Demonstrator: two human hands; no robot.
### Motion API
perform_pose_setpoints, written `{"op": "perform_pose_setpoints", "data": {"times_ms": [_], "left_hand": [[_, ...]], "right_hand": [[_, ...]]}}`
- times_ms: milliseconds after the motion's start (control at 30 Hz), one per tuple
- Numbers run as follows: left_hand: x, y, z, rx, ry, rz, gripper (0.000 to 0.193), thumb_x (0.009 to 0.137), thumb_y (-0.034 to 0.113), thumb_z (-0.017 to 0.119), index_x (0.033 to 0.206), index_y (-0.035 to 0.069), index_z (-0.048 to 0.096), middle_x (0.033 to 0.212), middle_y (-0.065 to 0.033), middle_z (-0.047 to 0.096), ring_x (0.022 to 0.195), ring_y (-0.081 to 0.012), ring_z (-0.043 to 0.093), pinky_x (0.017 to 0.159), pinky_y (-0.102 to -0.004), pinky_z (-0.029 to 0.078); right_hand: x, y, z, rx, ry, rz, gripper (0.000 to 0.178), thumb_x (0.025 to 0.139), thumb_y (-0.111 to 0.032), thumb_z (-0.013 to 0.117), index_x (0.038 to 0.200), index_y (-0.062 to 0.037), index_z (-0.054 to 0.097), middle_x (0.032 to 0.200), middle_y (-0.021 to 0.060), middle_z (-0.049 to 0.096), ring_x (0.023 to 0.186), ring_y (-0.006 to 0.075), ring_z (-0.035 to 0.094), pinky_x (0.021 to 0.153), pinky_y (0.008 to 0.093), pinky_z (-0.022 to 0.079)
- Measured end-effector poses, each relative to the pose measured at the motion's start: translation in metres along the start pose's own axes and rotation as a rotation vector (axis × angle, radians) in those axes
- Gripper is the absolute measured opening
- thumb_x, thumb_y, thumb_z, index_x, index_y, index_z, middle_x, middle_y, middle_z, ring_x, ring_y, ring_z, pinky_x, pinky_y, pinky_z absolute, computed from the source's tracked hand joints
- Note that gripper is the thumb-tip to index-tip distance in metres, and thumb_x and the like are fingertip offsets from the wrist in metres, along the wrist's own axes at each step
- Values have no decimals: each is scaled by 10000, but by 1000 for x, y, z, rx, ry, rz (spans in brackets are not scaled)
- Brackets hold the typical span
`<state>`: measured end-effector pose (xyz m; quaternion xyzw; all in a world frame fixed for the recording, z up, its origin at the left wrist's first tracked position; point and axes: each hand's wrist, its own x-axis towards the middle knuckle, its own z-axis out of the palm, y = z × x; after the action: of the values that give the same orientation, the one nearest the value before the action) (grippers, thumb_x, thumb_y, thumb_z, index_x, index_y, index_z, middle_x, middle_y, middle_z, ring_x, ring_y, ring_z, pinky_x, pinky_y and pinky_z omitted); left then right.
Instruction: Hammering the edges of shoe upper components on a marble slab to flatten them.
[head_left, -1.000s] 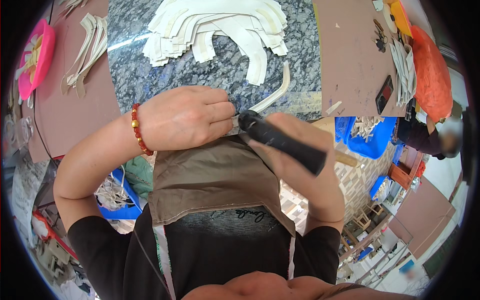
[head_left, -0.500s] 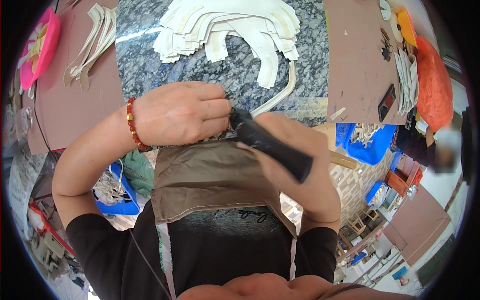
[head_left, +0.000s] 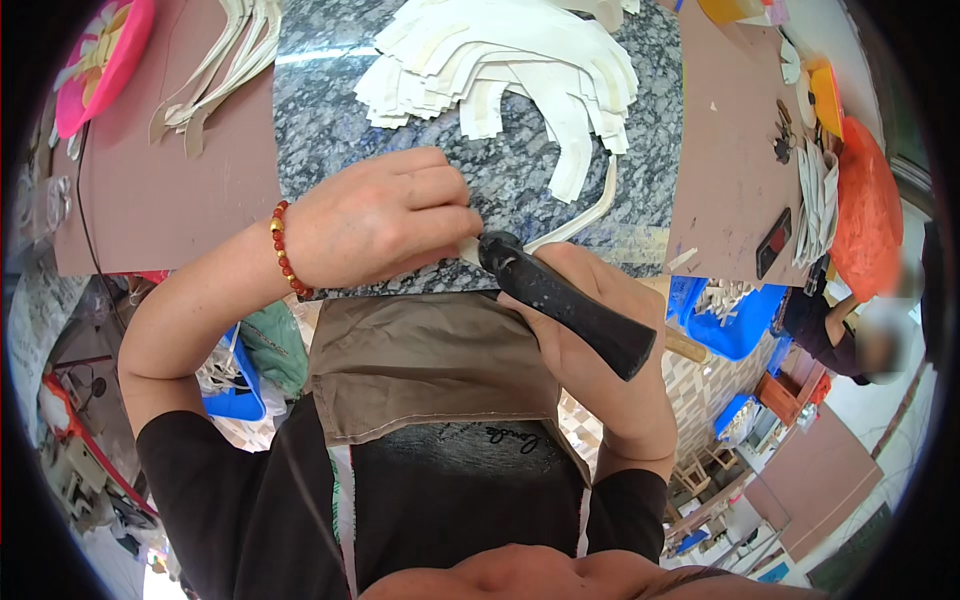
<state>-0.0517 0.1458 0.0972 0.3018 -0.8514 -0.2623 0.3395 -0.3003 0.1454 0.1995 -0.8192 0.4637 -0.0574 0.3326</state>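
Observation:
My left hand [head_left: 385, 220], with a red and gold bead bracelet [head_left: 278, 240] at its wrist, pinches the end of a narrow cream strip [head_left: 598, 208]. The strip passes behind the hammer head and curves up to a pile of white curved pieces [head_left: 500, 50] on the speckled stone slab [head_left: 320, 110]. A black hammer [head_left: 570, 305] is in my closed right hand [head_left: 595, 285]; its narrower end lies over the strip, close to my left fingertips. The hammer's handle is hidden, and I cannot tell whether its face touches the strip.
Cream strips [head_left: 215, 60] and a pink basin [head_left: 120, 70] occupy the left side. At the right are a phone [head_left: 774, 243], keys [head_left: 783, 145], white pieces [head_left: 817, 200] and an orange bag [head_left: 868, 215]. Blue bins [head_left: 735, 325] stand below. Another person's arm [head_left: 835, 320] shows far right.
The view has shifted, so the table sits further right and lower. The hammer, blurred before, now shows sharply, and a bit of strip shows between it and my left fingers.

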Motion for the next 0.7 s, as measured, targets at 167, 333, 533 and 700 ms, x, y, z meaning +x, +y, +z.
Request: {"op": "perform_pose_setpoints", "data": {"times_ms": [167, 333, 533, 700], "left_hand": [[-4, -1, 1, 53, -31, 61, 300, 735, 65, 820, 1022, 29, 739, 979, -78, 616, 886, -273, 626, 750, -390, 539], [-2, 0, 1, 102, -42, 113, 273, 737, 72, 819, 993, 33, 735, 983, -74, 607, 894, -274, 624, 752, -392, 535], [-4, 1, 1, 15, -16, -13, 280, 792, 124, 861, 982, 51, 668, 980, -90, 630, 902, -297, 625, 765, -407, 530], [12, 28, 4, -101, 41, -135, 372, 820, 174, 858, 1122, 53, 676, 1042, -110, 674, 935, -326, 639, 819, -417, 533]], "right_hand": [[0, 6, 0, 109, 67, -71, 178, 851, -44, 740, 1008, -66, 660, 822, 95, 646, 734, 321, 679, 627, 410, 521], [2, -3, -1, 106, 185, -83, 184, 846, -68, 774, 1010, -62, 692, 837, 88, 679, 743, 312, 697, 643, 405, 531], [5, 14, -3, 211, 134, -66, 218, 868, -79, 820, 1054, -35, 714, 939, 121, 729, 795, 291, 722, 722, 348, 566], [-12, 40, -21, 135, 399, 78, 227, 928, -99, 812, 1109, -9, 710, 901, 116, 695, 734, 234, 647, 711, 310, 525]]}}
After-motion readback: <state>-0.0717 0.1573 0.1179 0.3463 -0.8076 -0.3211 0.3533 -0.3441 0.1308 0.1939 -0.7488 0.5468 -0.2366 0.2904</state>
